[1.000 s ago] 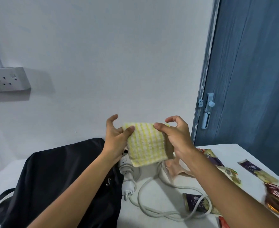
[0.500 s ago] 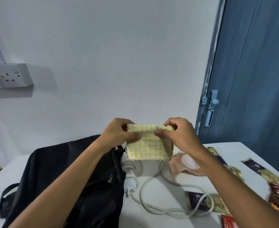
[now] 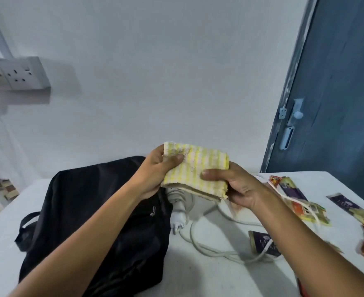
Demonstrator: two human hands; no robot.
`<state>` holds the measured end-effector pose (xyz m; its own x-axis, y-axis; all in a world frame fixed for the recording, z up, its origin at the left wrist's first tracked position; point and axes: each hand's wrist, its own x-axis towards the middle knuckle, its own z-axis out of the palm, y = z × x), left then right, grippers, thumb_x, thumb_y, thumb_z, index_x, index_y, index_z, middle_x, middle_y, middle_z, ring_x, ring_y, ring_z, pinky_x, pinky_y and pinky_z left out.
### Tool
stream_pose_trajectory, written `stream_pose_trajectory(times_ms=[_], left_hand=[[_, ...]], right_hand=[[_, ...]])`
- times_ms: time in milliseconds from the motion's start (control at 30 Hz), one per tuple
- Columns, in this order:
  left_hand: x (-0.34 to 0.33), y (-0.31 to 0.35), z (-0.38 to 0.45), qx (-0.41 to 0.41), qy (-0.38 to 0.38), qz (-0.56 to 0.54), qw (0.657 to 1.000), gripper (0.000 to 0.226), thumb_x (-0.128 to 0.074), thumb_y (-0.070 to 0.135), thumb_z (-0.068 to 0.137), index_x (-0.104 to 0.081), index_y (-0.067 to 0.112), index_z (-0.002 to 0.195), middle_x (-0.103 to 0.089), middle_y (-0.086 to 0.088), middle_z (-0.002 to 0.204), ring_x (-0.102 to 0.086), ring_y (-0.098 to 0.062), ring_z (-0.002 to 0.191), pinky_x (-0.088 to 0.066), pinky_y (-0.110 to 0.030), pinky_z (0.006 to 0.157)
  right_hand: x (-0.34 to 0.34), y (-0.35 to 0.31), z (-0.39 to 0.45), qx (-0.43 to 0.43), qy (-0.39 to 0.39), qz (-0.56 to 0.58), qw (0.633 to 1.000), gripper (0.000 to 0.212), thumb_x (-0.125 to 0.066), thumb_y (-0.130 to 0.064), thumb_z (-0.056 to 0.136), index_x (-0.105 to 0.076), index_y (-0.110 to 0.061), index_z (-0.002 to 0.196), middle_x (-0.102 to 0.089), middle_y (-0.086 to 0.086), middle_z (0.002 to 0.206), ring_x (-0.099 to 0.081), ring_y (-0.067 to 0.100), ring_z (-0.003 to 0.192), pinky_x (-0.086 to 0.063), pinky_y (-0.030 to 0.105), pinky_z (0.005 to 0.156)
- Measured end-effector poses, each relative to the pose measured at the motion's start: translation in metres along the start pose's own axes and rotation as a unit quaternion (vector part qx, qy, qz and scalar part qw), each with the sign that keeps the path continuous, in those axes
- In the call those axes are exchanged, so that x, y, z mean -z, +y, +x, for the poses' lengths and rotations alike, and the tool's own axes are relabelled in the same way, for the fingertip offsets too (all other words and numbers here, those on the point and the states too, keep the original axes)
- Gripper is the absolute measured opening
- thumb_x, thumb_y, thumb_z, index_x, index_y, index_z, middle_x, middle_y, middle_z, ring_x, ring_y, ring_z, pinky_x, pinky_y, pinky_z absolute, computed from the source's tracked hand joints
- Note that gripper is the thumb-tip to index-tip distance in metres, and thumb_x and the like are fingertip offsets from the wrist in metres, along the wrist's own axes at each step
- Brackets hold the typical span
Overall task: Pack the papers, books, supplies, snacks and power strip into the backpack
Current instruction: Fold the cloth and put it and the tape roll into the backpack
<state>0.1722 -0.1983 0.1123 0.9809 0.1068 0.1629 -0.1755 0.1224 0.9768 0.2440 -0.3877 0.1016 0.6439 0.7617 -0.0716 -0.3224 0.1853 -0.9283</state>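
Far left there's a wall socket (image 3: pixel 20 75) with something yellow and blurry plugged in, cut off by the frame edge. Below it the counter (image 3: pixel 198 275) runs white and mostly bare along the left rim. The black backpack (image 3: pixel 86 221) lies flat on the counter's left half, zipper pull showing; can't tell if it's open. The left hand (image 3: pixel 155 174) and right hand (image 3: pixel 238 187) are both up above the counter, each pinching a side of a folded yellow-and-white striped cloth (image 3: pixel 196 168), thumbs on top. Right under that sits the white power strip (image 3: pixel 179 209), partly hidden by the cloth, its cord (image 3: pixel 219 251) looping across a purple snack packet (image 3: pixel 262 243). More snack packets (image 3: pixel 296 200) are scattered toward the right edge, a few cut off. A blue door (image 3: pixel 337 93) stands behind.
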Motion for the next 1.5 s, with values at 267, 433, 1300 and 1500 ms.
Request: stream_pose_trajectory(times_ms=[267,433,1300,1500], left_hand=[[0.076,-0.032,-0.072,0.102,0.042,0.364,0.925,0.052,-0.075,0.058,0.068,-0.057,0.025,0.104,-0.068,0.006,0.095,-0.067,-0.011,0.08,-0.057,-0.032,0.072],[0.124,-0.054,-0.139,0.086,-0.154,0.651,0.738,0.051,-0.064,0.076,0.058,-0.05,0.04,0.091,-0.049,0.021,0.114,-0.04,0.001,0.11,-0.034,-0.024,0.094],[0.221,0.053,-0.05,0.063,-0.046,0.349,0.934,0.01,-0.055,-0.002,0.089,-0.06,0.006,0.089,-0.06,-0.015,0.075,-0.053,-0.018,0.059,-0.042,-0.021,0.051],[0.218,0.083,-0.038,0.013,-0.007,0.376,0.926,0.012,-0.058,0.014,0.094,-0.059,0.016,0.083,-0.066,-0.011,0.071,-0.053,-0.013,0.056,-0.04,-0.023,0.054]], right_hand=[[-0.024,0.048,0.026,-0.1,0.072,0.114,0.986,0.029,-0.055,0.006,0.08,-0.066,-0.001,0.105,-0.071,0.015,0.107,-0.07,0.027,0.095,-0.056,0.043,0.086],[-0.052,0.071,0.047,-0.057,0.092,0.143,0.984,0.025,-0.053,0.007,0.084,-0.066,-0.007,0.1,-0.073,0.01,0.1,-0.071,0.024,0.092,-0.054,0.041,0.088],[-0.135,0.094,0.039,-0.141,-0.136,-0.026,0.98,0.037,-0.052,0.017,0.063,-0.076,-0.006,0.079,-0.074,0.01,0.084,-0.072,0.022,0.079,-0.059,0.031,0.069],[-0.168,0.136,0.055,0.042,0.176,-0.091,0.979,0.031,-0.057,0.014,0.077,-0.069,-0.004,0.1,-0.073,0.011,0.094,-0.07,0.026,0.088,-0.057,0.038,0.08]])
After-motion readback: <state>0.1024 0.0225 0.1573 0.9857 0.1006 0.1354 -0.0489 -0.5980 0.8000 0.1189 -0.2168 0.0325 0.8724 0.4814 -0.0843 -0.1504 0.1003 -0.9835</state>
